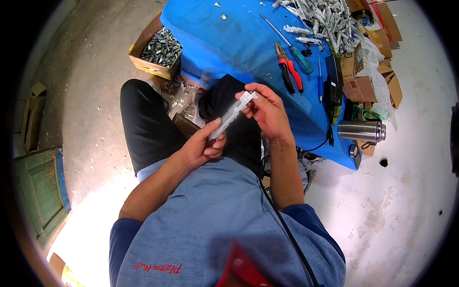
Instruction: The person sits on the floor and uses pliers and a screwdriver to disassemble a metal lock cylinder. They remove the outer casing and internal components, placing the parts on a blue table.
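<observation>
At the strip's (231, 116) near end, the left grip (203, 146) is closed round it; the strip slants between the 2 grips — at its far end, the right grip (267, 110) pinches. Best steady left firmly, finger right lightly — bending seems a risk.

Steel flask (358, 130) (shiny, near a black adapter (333, 92)), blue table covering (215, 38).

The pale strip (231, 117) looks like plastic, the flask (357, 130) glossy metal, the carton (152, 68) matt cardboard.

Blue shirt (201, 205), navy sleeves (124, 239), black trousers (142, 129)
</observation>
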`<action>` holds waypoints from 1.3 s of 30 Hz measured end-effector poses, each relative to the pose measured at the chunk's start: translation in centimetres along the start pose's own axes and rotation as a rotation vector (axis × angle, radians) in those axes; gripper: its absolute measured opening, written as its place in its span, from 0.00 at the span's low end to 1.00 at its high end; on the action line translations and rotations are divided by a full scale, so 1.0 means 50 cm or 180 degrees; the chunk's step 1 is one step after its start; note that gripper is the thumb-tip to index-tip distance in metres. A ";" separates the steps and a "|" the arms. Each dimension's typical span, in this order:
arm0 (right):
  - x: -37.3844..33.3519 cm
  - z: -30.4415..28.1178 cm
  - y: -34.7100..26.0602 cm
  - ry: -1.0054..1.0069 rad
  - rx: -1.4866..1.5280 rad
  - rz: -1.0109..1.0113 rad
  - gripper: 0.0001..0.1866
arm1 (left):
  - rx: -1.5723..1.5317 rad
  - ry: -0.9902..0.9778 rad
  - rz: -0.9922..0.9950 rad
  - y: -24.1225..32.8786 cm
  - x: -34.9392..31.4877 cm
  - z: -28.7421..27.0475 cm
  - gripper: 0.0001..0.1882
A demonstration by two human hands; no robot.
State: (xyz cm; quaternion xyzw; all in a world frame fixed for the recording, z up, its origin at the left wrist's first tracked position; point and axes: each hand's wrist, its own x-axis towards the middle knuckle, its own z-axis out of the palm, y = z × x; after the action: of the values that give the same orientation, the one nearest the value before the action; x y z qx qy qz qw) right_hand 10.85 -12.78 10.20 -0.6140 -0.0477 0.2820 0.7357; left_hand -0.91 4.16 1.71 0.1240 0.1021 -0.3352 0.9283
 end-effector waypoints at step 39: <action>0.018 -0.004 0.087 0.0030 0.0619 0.0098 0.16 | -0.0366 0.0111 -0.0263 -0.002 0.007 -0.021 0.28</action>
State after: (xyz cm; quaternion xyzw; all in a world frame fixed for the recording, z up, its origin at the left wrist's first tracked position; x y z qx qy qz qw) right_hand 10.16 -12.15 5.86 -0.5416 -0.0072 0.2937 0.7876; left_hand -0.80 4.19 0.59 0.0720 0.1423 -0.3646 0.9174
